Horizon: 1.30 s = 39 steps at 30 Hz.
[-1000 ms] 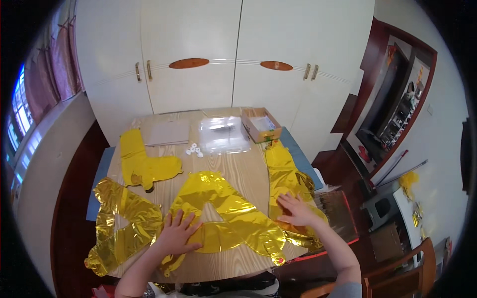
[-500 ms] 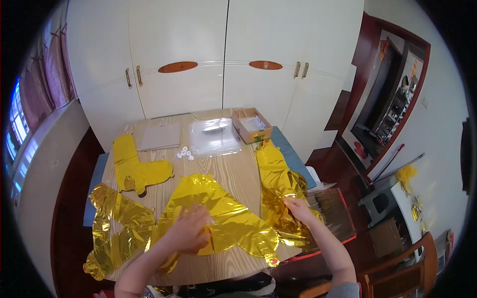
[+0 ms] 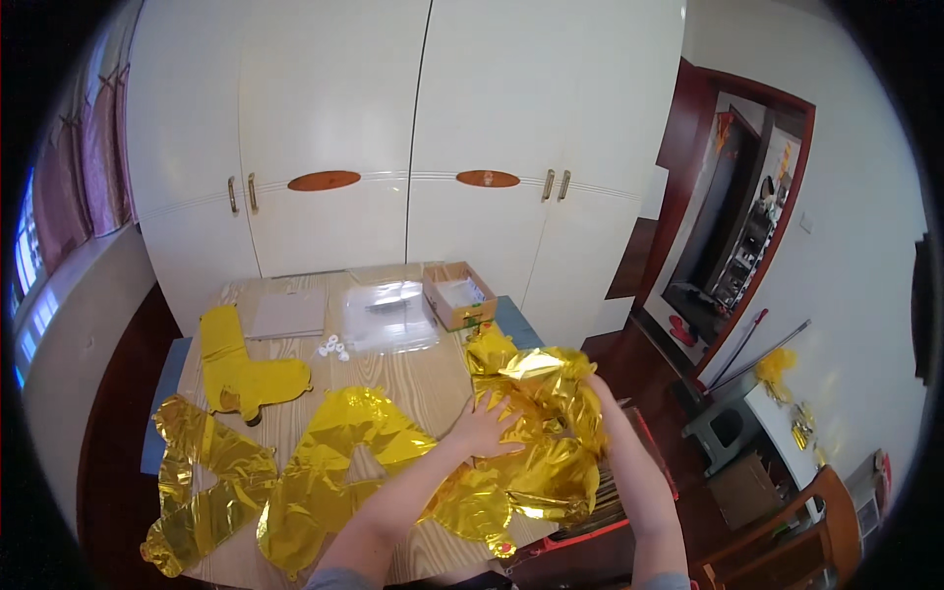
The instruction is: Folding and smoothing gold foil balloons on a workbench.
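Deflated gold foil balloons lie flat across the wooden table. My left hand [image 3: 486, 429] rests with spread fingers on a crumpled gold foil balloon [image 3: 551, 454] at the table's right side. My right hand [image 3: 597, 386] is at that balloon's far right edge, where the foil stands up in folds; the foil hides its fingers. Left of my left forearm lies another gold foil balloon [image 3: 329, 433], wide and with an opening in its middle. Further left are a gold balloon with notched sides [image 3: 206, 482] and an L-shaped, matte yellow one [image 3: 231, 364].
At the table's back are an open cardboard box [image 3: 460, 316], clear plastic sheets [image 3: 388, 317], a pale flat board [image 3: 288, 316] and small white rolls [image 3: 334, 347]. A red-edged box [image 3: 644, 442] stands beside the table's right edge. A wooden chair [image 3: 836, 526] is at the lower right.
My left hand has moved right from the middle balloon onto the right-hand foil. My right hand has gone further out, and the foil there is now raised and bunched. The view has tilted up.
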Each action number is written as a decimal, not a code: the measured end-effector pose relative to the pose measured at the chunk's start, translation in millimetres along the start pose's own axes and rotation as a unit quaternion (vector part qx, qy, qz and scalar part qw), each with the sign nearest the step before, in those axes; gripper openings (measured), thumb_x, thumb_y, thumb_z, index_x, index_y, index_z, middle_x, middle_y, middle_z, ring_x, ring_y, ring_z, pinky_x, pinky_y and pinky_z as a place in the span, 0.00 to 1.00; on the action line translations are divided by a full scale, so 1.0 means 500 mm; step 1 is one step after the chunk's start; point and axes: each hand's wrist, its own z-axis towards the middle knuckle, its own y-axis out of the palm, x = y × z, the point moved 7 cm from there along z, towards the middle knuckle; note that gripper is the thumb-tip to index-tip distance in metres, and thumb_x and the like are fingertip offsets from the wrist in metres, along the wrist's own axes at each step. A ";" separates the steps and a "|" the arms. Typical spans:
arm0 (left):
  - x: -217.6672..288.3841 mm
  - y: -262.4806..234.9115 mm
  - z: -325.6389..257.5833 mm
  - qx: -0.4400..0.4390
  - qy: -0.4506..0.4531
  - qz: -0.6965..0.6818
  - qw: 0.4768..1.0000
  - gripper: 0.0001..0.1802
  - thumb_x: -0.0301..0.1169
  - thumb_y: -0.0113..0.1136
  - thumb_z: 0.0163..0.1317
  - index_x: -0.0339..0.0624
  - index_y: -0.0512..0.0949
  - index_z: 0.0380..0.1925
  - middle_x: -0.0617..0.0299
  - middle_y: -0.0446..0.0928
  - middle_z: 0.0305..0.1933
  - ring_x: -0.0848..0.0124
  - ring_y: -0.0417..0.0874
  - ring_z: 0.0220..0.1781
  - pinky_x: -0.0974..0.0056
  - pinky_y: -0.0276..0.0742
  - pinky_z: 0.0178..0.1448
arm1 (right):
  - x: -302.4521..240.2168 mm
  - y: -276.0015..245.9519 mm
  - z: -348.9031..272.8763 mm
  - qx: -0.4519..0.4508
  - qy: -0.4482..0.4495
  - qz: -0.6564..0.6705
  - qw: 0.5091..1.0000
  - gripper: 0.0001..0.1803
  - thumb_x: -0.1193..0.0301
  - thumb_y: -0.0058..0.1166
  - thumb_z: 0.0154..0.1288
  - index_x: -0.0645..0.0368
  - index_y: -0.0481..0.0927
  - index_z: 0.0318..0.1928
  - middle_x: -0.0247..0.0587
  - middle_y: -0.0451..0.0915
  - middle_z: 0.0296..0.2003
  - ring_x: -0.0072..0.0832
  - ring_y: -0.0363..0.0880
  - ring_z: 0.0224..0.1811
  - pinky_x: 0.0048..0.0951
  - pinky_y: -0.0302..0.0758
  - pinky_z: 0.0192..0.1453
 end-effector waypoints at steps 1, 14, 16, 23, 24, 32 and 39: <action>-0.003 0.011 0.003 -0.004 -0.005 -0.004 1.000 0.49 0.75 0.36 0.58 0.58 0.53 0.73 0.51 0.48 0.77 0.41 0.45 0.76 0.37 0.44 0.74 | -0.010 0.003 0.005 -0.008 0.013 0.114 0.993 0.20 0.61 0.42 0.71 0.63 0.76 0.53 0.45 0.82 0.42 0.36 0.82 0.42 0.37 0.80 0.48; -0.009 0.079 0.030 -0.019 0.009 0.100 0.995 0.35 0.37 0.49 0.64 0.40 0.56 0.70 0.52 0.44 0.77 0.40 0.47 0.75 0.38 0.48 0.73 | -0.422 -0.081 0.045 0.135 -0.376 0.099 0.911 0.14 0.65 0.40 0.76 0.60 0.76 0.46 0.35 0.79 0.36 0.24 0.79 0.35 0.28 0.76 0.38; 0.012 0.018 0.008 -0.037 0.003 0.090 0.995 0.31 0.34 0.50 0.62 0.39 0.62 0.67 0.50 0.49 0.75 0.45 0.51 0.75 0.40 0.49 0.74 | -0.450 -0.053 0.003 0.133 -0.386 0.079 0.910 0.15 0.64 0.39 0.77 0.61 0.76 0.48 0.36 0.79 0.39 0.24 0.79 0.39 0.26 0.76 0.42; 0.132 -0.004 0.003 -0.115 0.128 0.049 0.984 0.14 0.32 0.56 0.53 0.44 0.81 0.41 0.57 0.80 0.47 0.61 0.74 0.58 0.48 0.65 0.62 | -0.432 0.002 -0.029 0.127 -0.372 0.001 0.919 0.18 0.64 0.40 0.77 0.64 0.74 0.54 0.35 0.80 0.44 0.22 0.79 0.44 0.24 0.75 0.48; 0.163 -0.022 -0.014 -0.037 0.154 0.103 0.982 0.06 0.33 0.58 0.50 0.49 0.82 0.27 0.67 0.82 0.40 0.65 0.78 0.55 0.53 0.70 0.54 | -0.424 0.034 -0.046 0.131 -0.363 -0.011 0.923 0.18 0.64 0.41 0.77 0.65 0.75 0.54 0.36 0.80 0.44 0.22 0.79 0.43 0.23 0.75 0.48; 0.192 -0.091 -0.173 0.081 0.193 -0.165 0.964 0.22 0.37 0.55 0.61 0.48 0.75 0.56 0.55 0.76 0.58 0.59 0.72 0.64 0.53 0.64 0.68 | -0.282 0.332 -0.187 -0.025 -0.360 -0.314 0.878 0.10 0.74 0.47 0.70 0.67 0.79 0.43 0.34 0.81 0.36 0.19 0.76 0.41 0.24 0.72 0.48; -0.203 -0.118 -0.459 0.164 -0.305 -0.532 0.773 0.18 0.30 0.51 0.67 0.38 0.73 0.56 0.49 0.78 0.49 0.62 0.80 0.52 0.58 0.75 0.54 | -0.008 0.537 -0.421 -0.239 -0.447 -0.541 0.671 0.08 0.71 0.52 0.60 0.54 0.82 0.39 0.39 0.82 0.48 0.34 0.82 0.49 0.34 0.79 0.49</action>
